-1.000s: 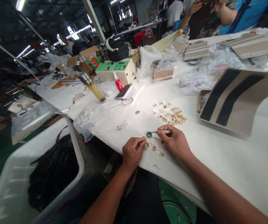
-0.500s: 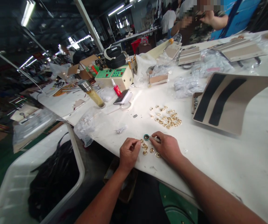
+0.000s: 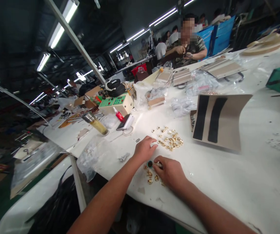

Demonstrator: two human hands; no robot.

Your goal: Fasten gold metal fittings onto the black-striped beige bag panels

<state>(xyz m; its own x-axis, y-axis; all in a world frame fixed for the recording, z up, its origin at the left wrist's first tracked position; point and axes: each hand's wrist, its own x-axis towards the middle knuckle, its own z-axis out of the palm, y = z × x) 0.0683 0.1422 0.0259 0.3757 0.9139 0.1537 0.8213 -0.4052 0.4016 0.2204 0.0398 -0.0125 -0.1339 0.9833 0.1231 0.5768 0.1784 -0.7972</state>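
Left fingers (image 3: 150,140) stand parted — right fingers (image 3: 158,159) pinch.

Many small, shiny gold-coloured metal fittings (image 3: 173,141), several of them ring-shaped, lie loosely spread on the white table (image 3: 218,182), crowded at one side and more scattered at the other, just beside the fingertips of the left hand (image 3: 146,149). A smaller group of similar gold pieces (image 3: 149,174) lies nearer the table's edge, next to a small round teal container (image 3: 147,164) with a dark inside. A slim, pale-handled tool (image 3: 159,165), mostly covered by the right hand (image 3: 170,170) gripping it, points toward that container.
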